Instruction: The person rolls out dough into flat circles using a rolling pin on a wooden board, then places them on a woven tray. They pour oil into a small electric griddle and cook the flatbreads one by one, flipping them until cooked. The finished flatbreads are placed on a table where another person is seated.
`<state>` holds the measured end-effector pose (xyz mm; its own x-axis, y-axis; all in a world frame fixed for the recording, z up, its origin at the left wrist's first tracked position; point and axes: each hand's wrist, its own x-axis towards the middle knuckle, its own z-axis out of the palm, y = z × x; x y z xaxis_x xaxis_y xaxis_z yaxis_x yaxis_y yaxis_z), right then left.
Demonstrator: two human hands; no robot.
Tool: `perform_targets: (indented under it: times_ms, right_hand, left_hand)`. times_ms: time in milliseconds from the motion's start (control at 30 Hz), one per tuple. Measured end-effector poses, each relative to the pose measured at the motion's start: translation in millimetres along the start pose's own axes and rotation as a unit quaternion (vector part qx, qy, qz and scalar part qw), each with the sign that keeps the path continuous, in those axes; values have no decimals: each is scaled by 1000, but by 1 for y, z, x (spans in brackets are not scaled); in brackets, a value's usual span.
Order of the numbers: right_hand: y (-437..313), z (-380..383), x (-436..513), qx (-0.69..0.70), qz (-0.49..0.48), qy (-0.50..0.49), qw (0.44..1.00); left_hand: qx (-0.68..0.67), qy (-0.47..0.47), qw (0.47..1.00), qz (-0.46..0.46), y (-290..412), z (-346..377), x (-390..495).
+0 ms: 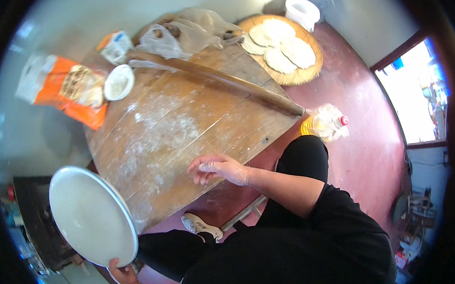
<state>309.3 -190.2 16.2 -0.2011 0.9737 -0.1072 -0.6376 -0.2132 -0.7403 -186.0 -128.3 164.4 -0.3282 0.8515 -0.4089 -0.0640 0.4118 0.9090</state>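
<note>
My left hand (122, 272) grips the rim of a large white basin (91, 218), tilted up beside the table's left corner. Its inside looks smooth and pale. My right hand (215, 169) hovers at the near edge of the wooden table (227, 130); the fingers are loosely curled, hold nothing, and carry a whitish smear. White flour dusts the boards in front of it. A long wooden rolling pin (225, 80) lies across the far part of the table. At the far left stands a small white bowl (119, 82) with pale powder in it.
An orange-and-white printed bag (73, 87) and a smaller packet (116, 46) sit by the bowl. Plastic bags (197, 28) lie at the back. Flat dough rounds (297, 52) rest on a round woven tray (313, 69), near a white bucket (302, 11). An oil bottle (319, 125) stands by my knee.
</note>
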Motion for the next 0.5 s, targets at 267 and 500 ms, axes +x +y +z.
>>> perform_targets:
  times_ms: [267,500]
  right_hand:
    - [-73,1,-16,193,-49,15,980]
    - [-84,-3,-40,282,-78,44,955]
  left_hand:
    - [312,-361,859,184,79,262,-13]
    - [291,-290,893,-186,132,382,-89]
